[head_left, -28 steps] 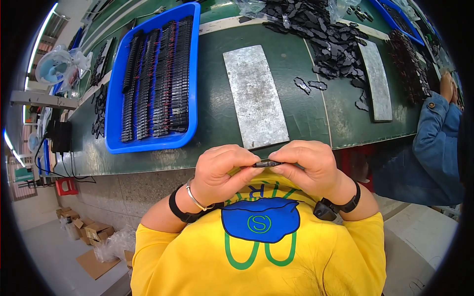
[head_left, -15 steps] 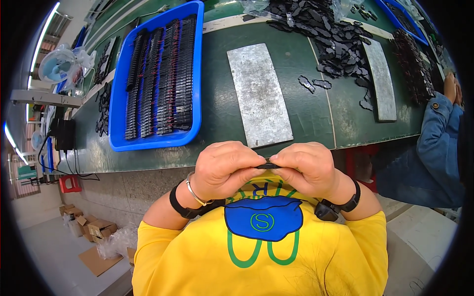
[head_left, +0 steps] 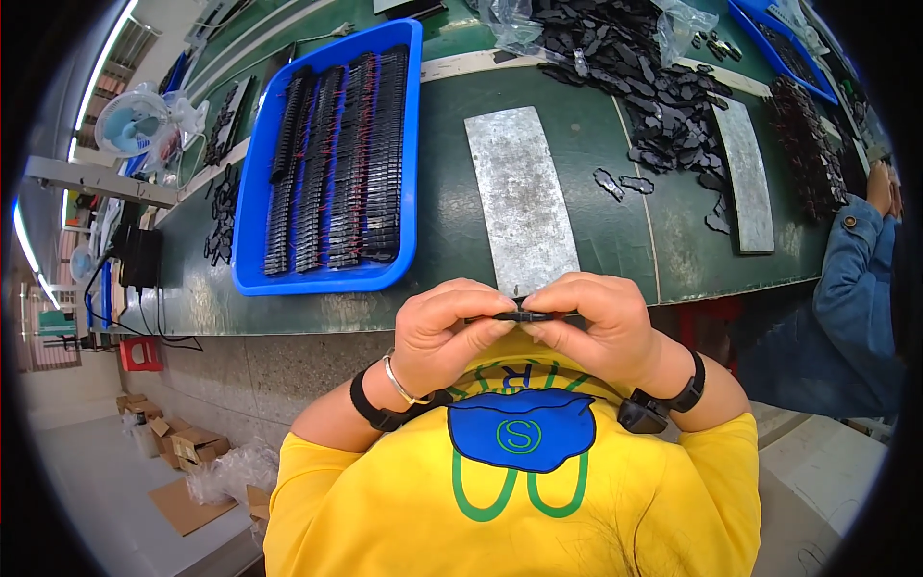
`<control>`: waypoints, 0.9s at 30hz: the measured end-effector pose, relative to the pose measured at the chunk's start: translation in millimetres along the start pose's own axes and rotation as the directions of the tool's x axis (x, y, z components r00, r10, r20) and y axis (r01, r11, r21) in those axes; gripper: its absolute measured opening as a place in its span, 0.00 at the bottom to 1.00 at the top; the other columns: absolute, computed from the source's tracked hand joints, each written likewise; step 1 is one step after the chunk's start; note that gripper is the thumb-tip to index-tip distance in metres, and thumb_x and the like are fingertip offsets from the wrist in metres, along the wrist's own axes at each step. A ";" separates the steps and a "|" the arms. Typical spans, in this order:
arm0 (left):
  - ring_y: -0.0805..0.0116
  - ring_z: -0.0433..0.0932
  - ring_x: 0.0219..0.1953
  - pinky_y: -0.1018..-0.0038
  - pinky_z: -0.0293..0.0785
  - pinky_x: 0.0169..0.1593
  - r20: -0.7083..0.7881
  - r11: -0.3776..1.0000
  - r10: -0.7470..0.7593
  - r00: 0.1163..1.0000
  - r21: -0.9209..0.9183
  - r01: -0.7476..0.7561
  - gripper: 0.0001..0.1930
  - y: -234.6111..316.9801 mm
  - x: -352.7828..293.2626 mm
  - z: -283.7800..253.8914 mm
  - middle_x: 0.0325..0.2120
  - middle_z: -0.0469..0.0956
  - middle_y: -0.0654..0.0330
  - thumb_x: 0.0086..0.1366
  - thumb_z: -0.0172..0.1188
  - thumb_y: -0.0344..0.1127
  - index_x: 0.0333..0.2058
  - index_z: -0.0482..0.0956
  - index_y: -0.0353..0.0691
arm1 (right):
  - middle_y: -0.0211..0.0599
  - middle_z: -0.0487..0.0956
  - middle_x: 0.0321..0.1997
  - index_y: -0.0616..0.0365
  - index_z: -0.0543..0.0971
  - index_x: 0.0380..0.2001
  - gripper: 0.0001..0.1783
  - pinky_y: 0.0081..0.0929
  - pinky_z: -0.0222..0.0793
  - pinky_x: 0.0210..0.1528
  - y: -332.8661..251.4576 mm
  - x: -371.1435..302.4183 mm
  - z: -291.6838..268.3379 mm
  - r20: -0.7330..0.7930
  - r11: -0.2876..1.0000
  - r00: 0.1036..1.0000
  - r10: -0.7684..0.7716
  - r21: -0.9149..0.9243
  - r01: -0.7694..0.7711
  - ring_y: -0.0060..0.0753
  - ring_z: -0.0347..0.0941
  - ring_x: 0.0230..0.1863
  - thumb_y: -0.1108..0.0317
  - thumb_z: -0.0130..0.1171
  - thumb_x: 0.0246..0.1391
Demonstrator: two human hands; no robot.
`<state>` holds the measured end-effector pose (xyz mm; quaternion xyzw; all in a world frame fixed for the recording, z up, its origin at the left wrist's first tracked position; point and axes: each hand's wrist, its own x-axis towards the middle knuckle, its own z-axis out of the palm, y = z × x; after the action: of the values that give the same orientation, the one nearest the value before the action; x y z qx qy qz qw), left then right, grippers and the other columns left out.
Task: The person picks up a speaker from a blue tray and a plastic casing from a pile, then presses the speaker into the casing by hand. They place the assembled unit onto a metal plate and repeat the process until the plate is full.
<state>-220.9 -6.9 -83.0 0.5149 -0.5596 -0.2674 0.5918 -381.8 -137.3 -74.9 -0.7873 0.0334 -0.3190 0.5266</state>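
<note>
A small, slim black part (head_left: pixel 524 315) is pinched at its two ends, with my left hand (head_left: pixel 442 325) and my right hand (head_left: pixel 598 315) both closed on it. Thumbs lie below and forefingers above; the rest of the part is hidden by my fingers. My hands are above the near end of a grey metal plate (head_left: pixel 524 197), close to the table's front edge. To the left, a blue tray (head_left: pixel 411 144) carries rows of black parts (head_left: pixel 332 163) with thin red bits between them.
A heap of flat black pieces (head_left: pixel 663 106) spreads at the back right, beside a second metal plate (head_left: pixel 745 178). Two clear-centred pieces (head_left: pixel 620 185) lie between the plates. At the far right is another person's blue sleeve (head_left: pixel 856 269). A fan (head_left: pixel 132 123) stands at the left.
The black part has been tilted, and more of its length shows between my fingers. My view has shifted slightly, so the tray and plates appear farther right and lower.
</note>
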 end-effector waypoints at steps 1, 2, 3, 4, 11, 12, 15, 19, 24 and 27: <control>0.71 0.77 0.30 0.78 0.71 0.33 -0.004 1.000 0.003 1.000 0.003 -0.003 0.10 1.3 0.4 -0.6 0.29 0.79 0.58 0.54 0.66 0.26 0.36 0.79 0.34 | 0.41 0.80 0.28 0.64 0.78 0.33 0.11 0.21 0.72 0.28 0.0 1.7 -0.6 0.004 1.000 1.000 -0.005 0.000 0.005 0.31 0.78 0.27 0.78 0.66 0.42; 0.70 0.77 0.30 0.78 0.72 0.33 -0.035 0.999 -0.039 0.999 0.014 0.039 0.11 5.2 1.8 -1.5 0.29 0.79 0.57 0.53 0.67 0.26 0.36 0.79 0.33 | 0.42 0.79 0.27 0.64 0.78 0.32 0.11 0.22 0.72 0.28 -0.4 4.0 -1.5 0.012 0.999 1.000 -0.013 -0.038 0.014 0.32 0.78 0.26 0.78 0.66 0.42; 0.69 0.77 0.30 0.78 0.72 0.34 -0.069 0.996 -0.083 0.994 0.024 0.085 0.11 12.5 3.8 -2.1 0.29 0.79 0.57 0.52 0.67 0.25 0.36 0.79 0.33 | 0.42 0.79 0.26 0.64 0.78 0.32 0.11 0.22 0.72 0.27 -1.0 5.4 -1.5 0.023 0.997 1.000 -0.021 -0.073 0.022 0.33 0.78 0.26 0.78 0.66 0.42; 0.67 0.77 0.30 0.77 0.72 0.34 -0.104 0.991 -0.126 0.986 0.033 0.131 0.12 19.4 5.4 -3.7 0.29 0.79 0.56 0.51 0.67 0.24 0.36 0.79 0.33 | 0.42 0.79 0.26 0.64 0.78 0.31 0.11 0.23 0.71 0.27 -1.5 7.3 -1.4 0.034 0.994 0.999 -0.029 -0.108 0.032 0.34 0.78 0.25 0.78 0.66 0.41; 0.65 0.76 0.26 0.75 0.72 0.29 0.278 0.704 0.268 0.923 0.597 -0.384 0.12 42.8 18.6 -34.9 0.27 0.78 0.57 0.45 0.65 0.24 0.32 0.79 0.34 | 0.42 0.77 0.23 0.62 0.77 0.30 0.11 0.28 0.70 0.23 -10.7 18.5 10.0 0.122 0.971 0.987 -0.107 -0.202 0.131 0.39 0.76 0.23 0.80 0.64 0.38; 0.64 0.76 0.25 0.74 0.71 0.28 0.355 0.650 0.282 0.891 0.612 -0.449 0.11 44.3 17.7 -39.2 0.26 0.77 0.57 0.44 0.64 0.24 0.31 0.79 0.35 | 0.42 0.76 0.23 0.62 0.77 0.30 0.11 0.29 0.69 0.22 -11.4 20.5 13.1 0.128 0.963 0.984 -0.125 -0.221 0.151 0.41 0.75 0.23 0.81 0.63 0.38; 0.65 0.74 0.23 0.73 0.70 0.25 0.404 0.624 0.212 0.890 0.645 -0.441 0.10 54.1 14.5 -50.1 0.24 0.76 0.59 0.44 0.63 0.26 0.29 0.78 0.36 | 0.41 0.75 0.22 0.62 0.77 0.31 0.13 0.30 0.70 0.22 -16.1 26.0 21.2 0.194 0.949 0.963 -0.186 -0.220 0.228 0.42 0.75 0.22 0.81 0.62 0.37; 0.65 0.73 0.22 0.73 0.69 0.24 0.400 0.677 0.173 0.900 0.616 -0.404 0.07 59.1 12.4 -69.8 0.21 0.75 0.61 0.45 0.63 0.27 0.27 0.78 0.37 | 0.41 0.77 0.24 0.62 0.76 0.34 0.16 0.29 0.70 0.23 -17.1 42.6 34.9 0.256 0.945 0.940 -0.224 -0.177 0.273 0.39 0.76 0.22 0.78 0.66 0.37; 0.62 0.75 0.23 0.70 0.71 0.26 0.347 0.602 0.068 0.935 0.733 -0.316 0.05 54.1 24.0 -129.6 0.21 0.76 0.58 0.48 0.64 0.29 0.27 0.79 0.39 | 0.41 0.78 0.29 0.62 0.75 0.38 0.21 0.29 0.71 0.26 -23.8 66.2 43.4 0.201 0.984 0.978 -0.057 -0.153 0.089 0.35 0.76 0.25 0.73 0.69 0.37; 0.57 0.79 0.30 0.67 0.75 0.33 -0.009 0.612 -0.166 0.986 0.783 0.110 0.06 40.8 40.1 -194.9 0.26 0.80 0.56 0.52 0.63 0.33 0.27 0.80 0.38 | 0.41 0.77 0.34 0.63 0.73 0.42 0.27 0.29 0.72 0.29 -13.9 61.3 10.9 0.190 0.901 0.982 0.012 -0.427 0.072 0.32 0.76 0.28 0.70 0.71 0.36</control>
<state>-39.5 31.1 0.1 0.7531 -0.5975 -0.0594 0.2690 -331.2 -146.1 -37.1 -0.9112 0.0413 -0.2361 0.3349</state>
